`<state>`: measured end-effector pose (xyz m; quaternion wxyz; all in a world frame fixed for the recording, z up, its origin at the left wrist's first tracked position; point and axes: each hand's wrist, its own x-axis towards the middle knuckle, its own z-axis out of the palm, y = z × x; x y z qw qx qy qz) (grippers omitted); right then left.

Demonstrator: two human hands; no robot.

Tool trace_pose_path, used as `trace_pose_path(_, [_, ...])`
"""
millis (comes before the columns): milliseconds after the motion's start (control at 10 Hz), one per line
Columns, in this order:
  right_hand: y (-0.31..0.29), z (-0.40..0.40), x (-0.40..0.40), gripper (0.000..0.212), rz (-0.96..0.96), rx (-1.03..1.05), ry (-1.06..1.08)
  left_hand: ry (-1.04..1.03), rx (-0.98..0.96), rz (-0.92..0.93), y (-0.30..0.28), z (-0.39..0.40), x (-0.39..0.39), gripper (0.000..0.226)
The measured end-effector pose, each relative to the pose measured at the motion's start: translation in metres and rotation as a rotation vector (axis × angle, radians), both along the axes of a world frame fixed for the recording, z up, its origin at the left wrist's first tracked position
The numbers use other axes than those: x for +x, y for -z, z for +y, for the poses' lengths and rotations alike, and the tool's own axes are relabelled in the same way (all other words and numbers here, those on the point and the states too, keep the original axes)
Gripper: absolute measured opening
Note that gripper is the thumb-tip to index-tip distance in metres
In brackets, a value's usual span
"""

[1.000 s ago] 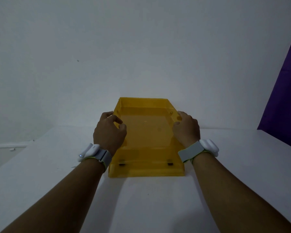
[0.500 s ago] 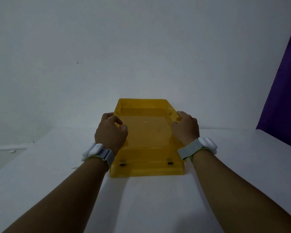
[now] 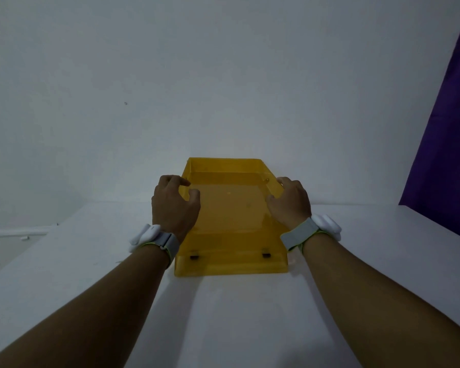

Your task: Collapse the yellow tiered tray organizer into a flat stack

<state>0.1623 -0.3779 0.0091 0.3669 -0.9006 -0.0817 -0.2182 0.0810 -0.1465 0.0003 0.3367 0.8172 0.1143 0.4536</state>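
The yellow translucent tray organizer (image 3: 231,216) lies low on the white table (image 3: 250,314), its trays nested one over another, with two small dark clips near its front edge. My left hand (image 3: 174,208) curls over the left side wall, thumb inside the tray and fingers on the rim. Across from it, my right hand (image 3: 290,201) clasps the right side wall, thumb on the inner face. Both wrists wear grey bands with white pods. The side walls under my palms are hidden.
A plain pale wall stands close behind the table. A purple curtain (image 3: 446,144) hangs at the far right. The table's left edge drops off toward a white ledge (image 3: 16,232).
The thumb and fingers of my left hand have spread a little on the left wall. The organizer and my right hand stay where they were.
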Motion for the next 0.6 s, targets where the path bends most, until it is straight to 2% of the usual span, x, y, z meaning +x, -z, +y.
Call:
trace_pose_path(200, [-0.011,-0.002,-0.018,0.058,0.009,-0.022,-0.028,0.006,-0.003,0.053,-0.01,-0.003,-0.01,0.027])
trace_pose_path(600, [-0.063,-0.015,-0.068,0.051,-0.107,0.07,-0.147,0.013,0.005,-0.039,-0.056,-0.01,-0.058,0.021])
